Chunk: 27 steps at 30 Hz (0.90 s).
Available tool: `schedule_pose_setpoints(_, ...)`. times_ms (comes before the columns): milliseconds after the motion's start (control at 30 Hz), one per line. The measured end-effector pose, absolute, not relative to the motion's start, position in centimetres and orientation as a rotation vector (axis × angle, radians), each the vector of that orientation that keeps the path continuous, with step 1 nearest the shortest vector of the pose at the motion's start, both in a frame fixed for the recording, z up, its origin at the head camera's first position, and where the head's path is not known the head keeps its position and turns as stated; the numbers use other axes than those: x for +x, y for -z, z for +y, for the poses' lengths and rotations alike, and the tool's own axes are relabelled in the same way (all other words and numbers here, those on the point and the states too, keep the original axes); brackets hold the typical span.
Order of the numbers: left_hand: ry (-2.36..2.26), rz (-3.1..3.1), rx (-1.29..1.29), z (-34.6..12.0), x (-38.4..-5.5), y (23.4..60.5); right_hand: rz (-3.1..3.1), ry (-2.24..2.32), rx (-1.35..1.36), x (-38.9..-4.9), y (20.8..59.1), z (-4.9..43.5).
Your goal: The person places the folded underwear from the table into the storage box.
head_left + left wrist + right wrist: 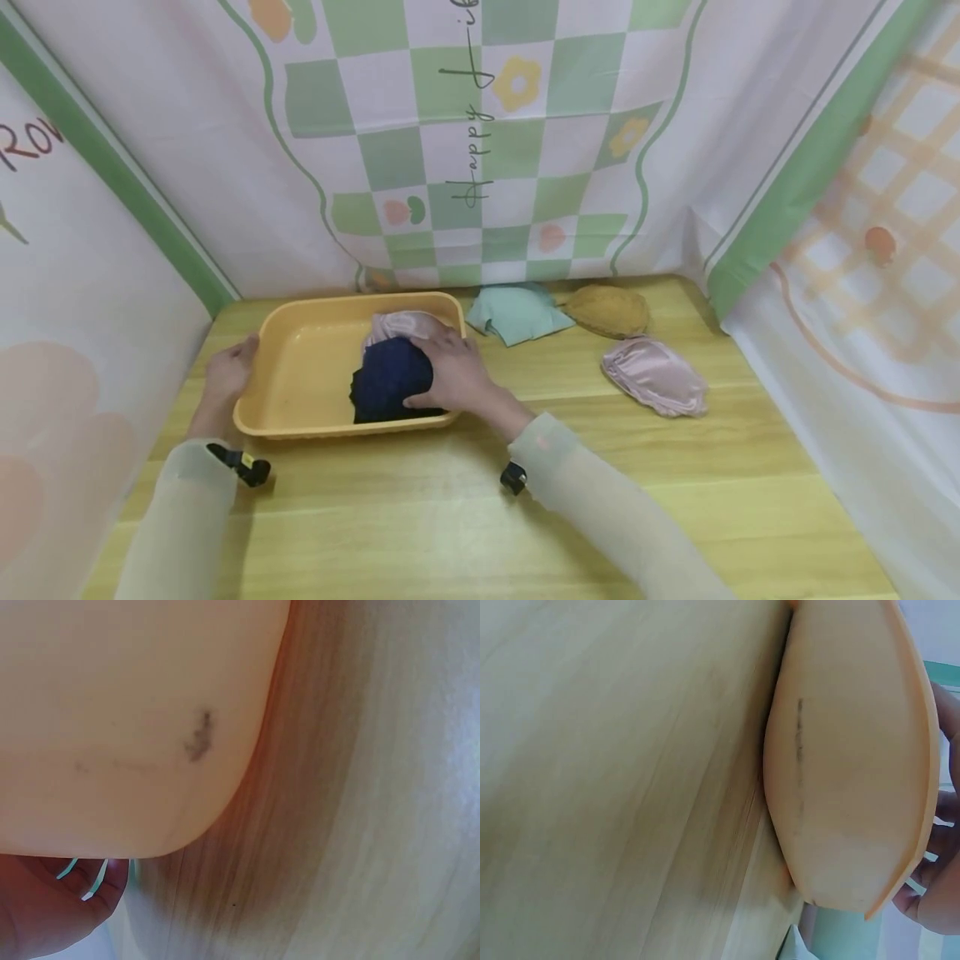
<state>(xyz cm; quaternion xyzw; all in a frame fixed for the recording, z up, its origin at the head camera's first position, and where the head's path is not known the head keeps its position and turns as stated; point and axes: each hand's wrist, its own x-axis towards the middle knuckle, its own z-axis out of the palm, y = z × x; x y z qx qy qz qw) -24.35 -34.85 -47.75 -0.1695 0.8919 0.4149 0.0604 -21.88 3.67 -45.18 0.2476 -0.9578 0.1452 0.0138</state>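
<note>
My left hand point(228, 371) holds the left end of a yellow plastic tray point(300, 425), with the fingers partly hidden at its rim. In the left wrist view, curled fingers point(101, 889) show at the tray's edge. Inside the tray's right end lies a bundle of folded navy underwear point(393, 379), with a pale pink satin one point(401, 323) behind it. Reaching over the right rim, my right hand point(457, 371) grips the navy bundle, thumb at the front and fingers at the back. The right wrist view shows the tray's outer wall point(847, 780) and these fingers beyond its rim.
Right of the tray lie a folded mint green piece point(517, 312), a mustard one point(609, 310) and a pink satin one point(654, 375) on the wooden table point(390, 517). Printed curtains point(517, 167) hang behind and at both sides.
</note>
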Motion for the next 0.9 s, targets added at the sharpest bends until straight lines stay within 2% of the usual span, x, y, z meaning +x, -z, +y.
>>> schedule_pose_setpoints(300,-1.242,2.722,-0.49,-34.8,-24.4,47.5,-3.003,-0.48,0.759,-21.5,44.6,4.3)
schedule_pose_setpoints(900,-1.252,2.737,-0.5,-34.8,-24.1,48.0,-2.865,-0.92,0.741,-22.4,44.8,7.2)
